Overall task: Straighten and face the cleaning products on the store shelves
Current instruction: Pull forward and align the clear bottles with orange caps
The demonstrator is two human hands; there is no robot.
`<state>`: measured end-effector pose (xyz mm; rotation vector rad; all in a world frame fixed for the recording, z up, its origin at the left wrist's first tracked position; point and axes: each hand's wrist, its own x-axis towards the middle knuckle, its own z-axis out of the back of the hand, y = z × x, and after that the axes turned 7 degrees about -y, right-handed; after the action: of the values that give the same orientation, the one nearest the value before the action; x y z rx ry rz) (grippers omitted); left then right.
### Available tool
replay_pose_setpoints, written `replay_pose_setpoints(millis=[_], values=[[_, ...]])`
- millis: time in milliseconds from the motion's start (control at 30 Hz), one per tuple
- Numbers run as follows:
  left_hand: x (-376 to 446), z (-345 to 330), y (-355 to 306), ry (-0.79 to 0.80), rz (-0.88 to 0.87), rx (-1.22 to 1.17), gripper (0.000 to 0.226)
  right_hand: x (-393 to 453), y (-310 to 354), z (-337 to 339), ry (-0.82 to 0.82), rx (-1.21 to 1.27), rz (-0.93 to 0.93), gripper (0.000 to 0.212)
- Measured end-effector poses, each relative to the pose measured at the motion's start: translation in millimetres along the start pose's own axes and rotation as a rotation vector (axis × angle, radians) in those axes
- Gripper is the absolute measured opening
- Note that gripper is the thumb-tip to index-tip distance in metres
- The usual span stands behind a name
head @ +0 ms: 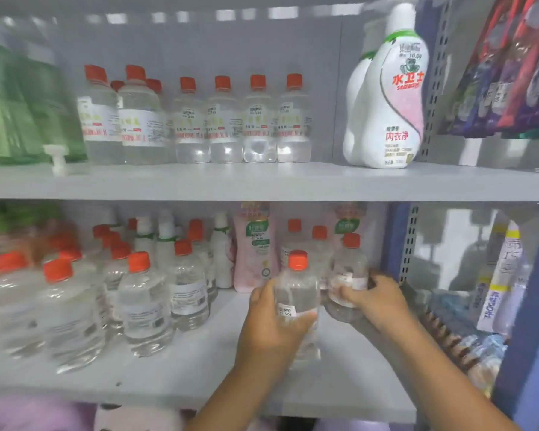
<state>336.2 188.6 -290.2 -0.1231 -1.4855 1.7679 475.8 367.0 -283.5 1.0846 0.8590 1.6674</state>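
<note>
On the lower shelf point(181, 377), my left hand point(271, 325) grips a clear bottle with an orange cap point(297, 287), upright, its price sticker facing me. Just to its right, my right hand point(377, 301) wraps around a second clear orange-capped bottle point(350, 269) near the shelf's right upright. Two more such bottles point(319, 241) stand behind them. A cluster of several clear orange-capped bottles point(143, 293) crowds the shelf's left half. Pink refill pouches point(254, 247) lean against the back.
The upper shelf point(262, 181) carries a row of orange-capped clear bottles point(240, 119), green bottles point(22, 104) at left, a loose white pump cap point(56, 158), and white laundry bottles point(389, 98) at right. Hanging packets point(511, 63) and other goods point(498, 284) fill the bay to the right.
</note>
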Motion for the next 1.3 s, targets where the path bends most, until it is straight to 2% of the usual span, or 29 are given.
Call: replay_pose_setpoints(millis=[67, 167, 300, 433, 600, 667, 700, 767, 800, 833, 900, 967, 1033, 1100, 1167, 1233, 1300], values=[[-26, 47, 7, -0.078, -0.010, 0.034, 0.051, -26, 11, -6, 0.067, 0.057, 0.034, 0.036], [-50, 105, 18, -0.209, -0.005, 0.087, 0.059, -68, 36, -30, 0.270, 0.122, 0.091, 0.041], [-53, 144, 37, -0.373, 0.039, 0.228, 0.059, -104, 66, -88, 0.448, 0.159, 0.170, 0.034], [-43, 158, 52, -0.441, 0.047, 0.209, 0.078, -111, 78, -130, 0.506, 0.214, 0.202, 0.038], [-36, 153, 63, -0.485, -0.001, 0.352, 0.095, -114, 80, -150, 0.639, 0.323, 0.157, 0.059], [-37, 148, 61, -0.533, -0.017, 0.410, 0.097, -114, 79, -150, 0.658, 0.301, 0.167, 0.062], [-39, 144, 57, -0.595, -0.099, 0.455, 0.092, -113, 78, -146, 0.672, 0.284, 0.166, 0.063], [-46, 130, 41, -0.681, -0.360, 0.465, 0.073, -103, 76, -132, 0.629, 0.303, 0.112, 0.069], [-49, 119, 32, -0.638, -0.432, 0.378, 0.064, -93, 73, -121, 0.557, 0.325, 0.073, 0.069], [-49, 107, 21, -0.548, -0.434, 0.262, 0.055, -81, 69, -108, 0.451, 0.329, 0.051, 0.064], [-39, 79, 7, -0.361, -0.332, 0.072, 0.046, -55, 60, -78, 0.199, 0.289, 0.051, 0.052], [-21, 47, 5, -0.248, -0.148, -0.083, 0.055, -30, 48, -51, -0.017, 0.311, 0.032, 0.042], [5, 19, 5, -0.215, 0.000, -0.117, 0.064, -9, 35, -35, -0.163, 0.299, 0.016, 0.040], [35, -7, 11, -0.287, 0.045, -0.063, 0.056, 9, 21, -32, -0.226, 0.266, -0.018, 0.042], [64, -25, 15, -0.384, 0.091, -0.044, 0.050, 25, 9, -36, -0.247, 0.207, -0.033, 0.055], [91, -39, 20, -0.477, 0.132, -0.077, 0.073, 41, 1, -41, -0.256, 0.133, 0.004, 0.060], [109, -51, 26, -0.547, 0.175, -0.031, 0.097, 54, -1, -46, -0.244, 0.077, 0.066, 0.049]])
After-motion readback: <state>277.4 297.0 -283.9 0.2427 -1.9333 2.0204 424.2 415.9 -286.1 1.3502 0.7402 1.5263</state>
